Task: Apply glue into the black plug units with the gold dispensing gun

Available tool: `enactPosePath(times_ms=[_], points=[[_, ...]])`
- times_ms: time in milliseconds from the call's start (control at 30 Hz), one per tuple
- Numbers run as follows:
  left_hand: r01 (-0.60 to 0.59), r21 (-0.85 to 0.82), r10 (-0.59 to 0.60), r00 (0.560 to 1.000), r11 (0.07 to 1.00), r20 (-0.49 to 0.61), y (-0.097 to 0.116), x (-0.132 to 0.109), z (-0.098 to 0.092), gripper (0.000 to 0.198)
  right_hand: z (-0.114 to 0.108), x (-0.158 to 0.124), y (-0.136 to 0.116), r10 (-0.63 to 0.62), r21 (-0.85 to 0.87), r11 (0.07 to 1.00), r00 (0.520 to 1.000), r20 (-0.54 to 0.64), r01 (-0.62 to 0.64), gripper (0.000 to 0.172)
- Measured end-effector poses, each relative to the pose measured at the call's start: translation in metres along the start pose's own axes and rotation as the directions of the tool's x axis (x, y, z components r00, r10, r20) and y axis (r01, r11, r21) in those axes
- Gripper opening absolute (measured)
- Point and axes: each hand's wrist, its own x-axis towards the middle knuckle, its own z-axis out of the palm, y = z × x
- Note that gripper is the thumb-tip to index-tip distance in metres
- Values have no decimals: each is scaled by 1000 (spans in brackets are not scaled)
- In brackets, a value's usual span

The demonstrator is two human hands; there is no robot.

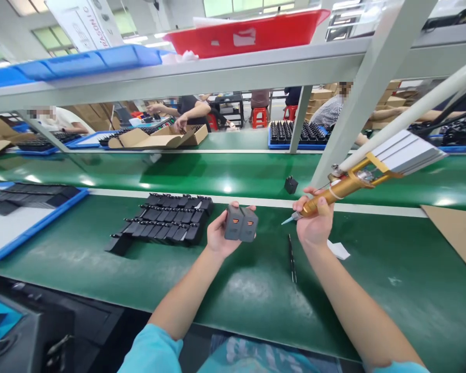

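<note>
Just right of the rows of black housings on the green counter, the left hand has its fingers clamped around two dark grey housings, and farther right of those rows the right hand wraps its fingers tight around a gold dispensing pen, whose nozzle points at the pair.

Your left hand hides the backs of the two grey parts in its grip. Your right hand covers the middle of the gold tool, whose white tube leaves at the right edge. The blue tray is cut by the left edge, the cardboard sheet by the right. The small black block is too small to identify.
</note>
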Motion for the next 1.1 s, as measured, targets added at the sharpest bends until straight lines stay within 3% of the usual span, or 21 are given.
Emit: enactPosePath(times_ms=[200, 367, 533, 933, 1033, 1100], points=[[-55, 154, 52, 998, 987, 22, 1, -1, -4, 34, 3, -2, -1, 2, -12, 1000, 1000, 25, -2, 18], [-77, 371, 79, 997, 925, 10, 0, -1, -9, 44, 5, -2, -3, 7, -31, 1000, 999, 33, -6, 18], [-105, 483, 99, 994, 869, 39, 0, -2, -11, 50, 5, -1, -4, 21, -57, 998, 999, 25, -19, 20], [-147, 480, 118, 989, 865, 91, 13, -6, -5, 49, 5, -2, -4, 27, -46, 999, 999, 35, -25, 17], [-235, 599, 169, 972, 765, 166, 27, -21, 1, 45, 5, -3, -5, 28, -48, 999, 999, 27, -27, 18], [-285, 755, 236, 956, 591, 176, 40, -42, 0, 36, 4, -2, -5, 19, -34, 999, 1000, 11, -19, 17]])
